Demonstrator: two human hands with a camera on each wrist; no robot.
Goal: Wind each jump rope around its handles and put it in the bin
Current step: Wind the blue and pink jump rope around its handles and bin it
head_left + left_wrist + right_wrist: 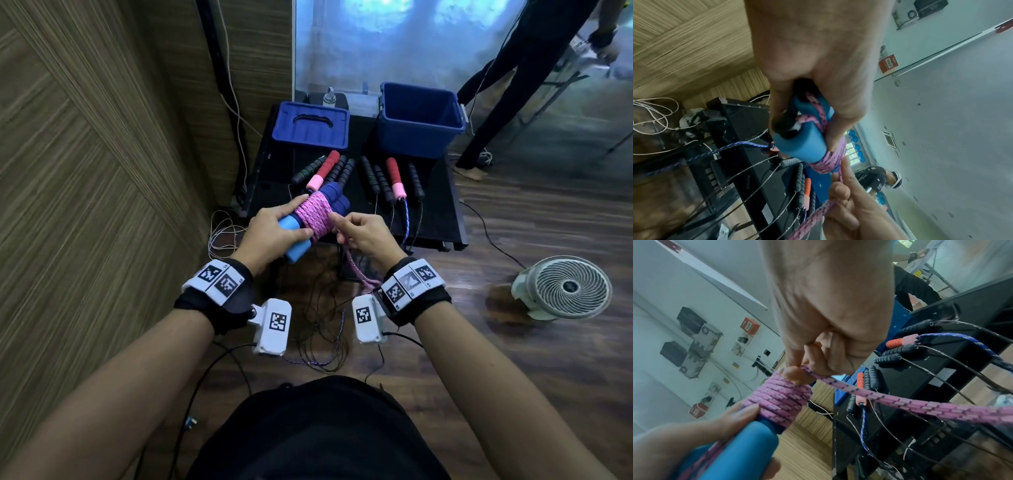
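Observation:
My left hand (274, 229) grips a pair of blue jump-rope handles (297, 247) held side by side above the table's front edge. A pink braided rope (313, 216) is coiled many times round their middle. My right hand (363, 231) pinches the loose pink strand (869, 393) right beside the coil (777, 400); the tail hangs down past my right wrist. In the left wrist view my fingers wrap the light blue handle ends (803, 142). The open blue bin (419, 120) stands at the table's back right.
Several other jump ropes with black, red and pink handles (373, 178) lie on the black table (442, 212), their cords hanging off the front to the floor. A blue lid (310, 125) lies back left. A white fan (565, 287) sits on the floor right; a person stands behind.

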